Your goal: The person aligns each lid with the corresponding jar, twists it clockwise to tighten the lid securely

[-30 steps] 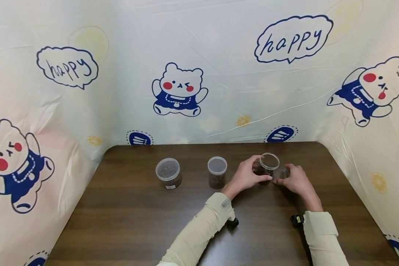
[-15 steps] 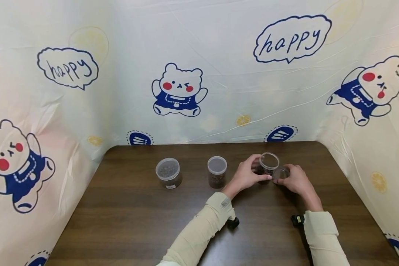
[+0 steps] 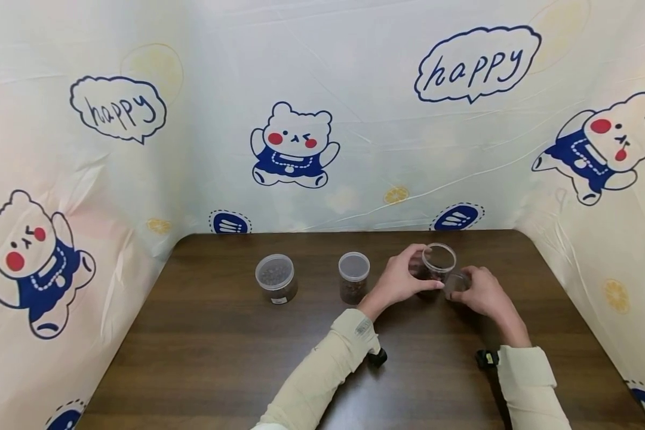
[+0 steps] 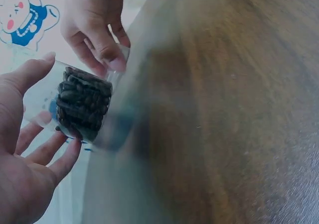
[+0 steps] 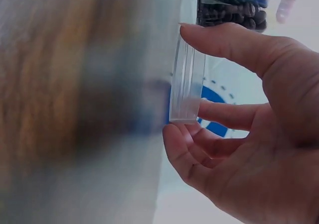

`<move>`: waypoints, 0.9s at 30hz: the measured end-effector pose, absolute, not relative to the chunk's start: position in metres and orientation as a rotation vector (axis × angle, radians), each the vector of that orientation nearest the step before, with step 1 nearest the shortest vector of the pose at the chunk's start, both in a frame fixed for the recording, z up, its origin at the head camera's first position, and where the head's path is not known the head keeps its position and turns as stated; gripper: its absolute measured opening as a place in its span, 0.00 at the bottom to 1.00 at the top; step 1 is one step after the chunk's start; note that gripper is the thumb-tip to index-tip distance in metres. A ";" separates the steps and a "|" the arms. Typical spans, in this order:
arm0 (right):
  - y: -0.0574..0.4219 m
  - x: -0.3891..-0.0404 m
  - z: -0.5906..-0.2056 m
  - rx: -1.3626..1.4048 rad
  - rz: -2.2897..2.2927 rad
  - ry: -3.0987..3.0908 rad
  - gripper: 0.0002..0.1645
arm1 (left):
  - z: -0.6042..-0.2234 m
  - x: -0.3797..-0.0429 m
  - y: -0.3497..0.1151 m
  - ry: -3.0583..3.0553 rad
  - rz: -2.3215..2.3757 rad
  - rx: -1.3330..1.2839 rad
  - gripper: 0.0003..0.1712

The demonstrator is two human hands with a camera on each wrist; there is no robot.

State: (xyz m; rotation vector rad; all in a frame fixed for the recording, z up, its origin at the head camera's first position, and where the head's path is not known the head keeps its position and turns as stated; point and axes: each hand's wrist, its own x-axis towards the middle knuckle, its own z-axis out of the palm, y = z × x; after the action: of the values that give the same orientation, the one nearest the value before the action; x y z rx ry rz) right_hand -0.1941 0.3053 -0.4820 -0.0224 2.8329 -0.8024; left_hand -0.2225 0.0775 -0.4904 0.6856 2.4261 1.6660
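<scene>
In the head view my left hand holds a clear plastic jar that stands without a lid, thumb on the near side and fingers behind. Dark beans fill the jar's lower part, as the left wrist view shows. Just right of the jar, my right hand grips a clear round lid by its edge, between thumb and fingers. The lid is on edge, low beside the jar's base, its lower edge close to the tabletop.
Two lidded clear jars stand to the left on the brown wooden table: a wide one and a narrower one near my left hand. A printed cloth hangs along the table's back and sides.
The head view has shifted slightly. My right hand and forearm have moved a little to the right with the lid, while my left hand keeps hold of the jar.
</scene>
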 end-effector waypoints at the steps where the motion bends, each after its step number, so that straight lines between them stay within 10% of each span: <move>1: 0.304 -0.193 -0.481 -0.026 -0.796 2.835 0.45 | -0.489 -0.222 0.076 2.429 1.671 0.673 0.41; 27: 0.239 -0.143 -0.438 -0.503 -0.749 2.877 0.41 | -0.431 -0.147 -0.008 2.424 1.510 0.843 0.42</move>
State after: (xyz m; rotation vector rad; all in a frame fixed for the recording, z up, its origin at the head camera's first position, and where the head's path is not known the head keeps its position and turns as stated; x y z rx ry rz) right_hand -0.1428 0.2390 -0.4382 -0.5028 2.8774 -0.7492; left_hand -0.1470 -0.0080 -0.4311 0.8426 2.4237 1.5101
